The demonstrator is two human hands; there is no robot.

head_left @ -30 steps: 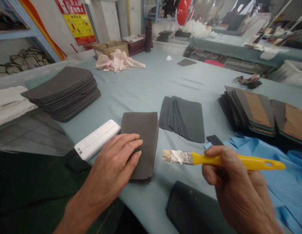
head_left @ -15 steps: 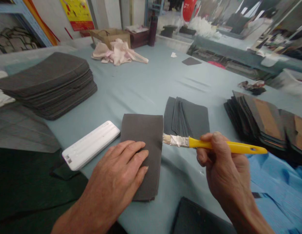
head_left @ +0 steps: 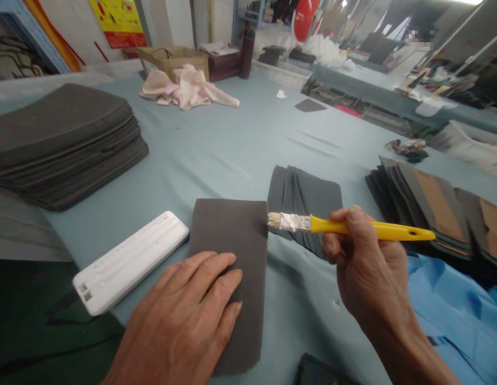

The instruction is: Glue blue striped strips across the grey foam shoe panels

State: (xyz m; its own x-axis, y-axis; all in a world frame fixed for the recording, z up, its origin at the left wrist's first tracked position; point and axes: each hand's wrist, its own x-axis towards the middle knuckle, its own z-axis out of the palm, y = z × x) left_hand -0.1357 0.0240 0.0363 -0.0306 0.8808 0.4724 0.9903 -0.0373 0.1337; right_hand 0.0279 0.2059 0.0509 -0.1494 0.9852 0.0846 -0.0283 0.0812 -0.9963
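My left hand lies flat, fingers stretched out, on a stack of dark grey rectangular sheets and presses on its top. A yellow-handled paintbrush is gripped between the thumb and fingers of my right hand. Its pale bristles touch the stack's right edge near the far corner, and the metal band looks smeared with whitish stuff. Just beyond the brush is a fanned pile of grey pieces, partly hidden by the brush and my right hand. A long white plastic case lies left of the stack.
A tall pile of dark panels stands at the left on the blue-green table. Dark pieces with brown patches lie at the right, above blue cloth. Pale cloth and a cardboard box are at the back.
The brush has moved along the stack's right edge towards its far corner, still in my right hand. My view has shifted a little, so the stack and white case sit lower.
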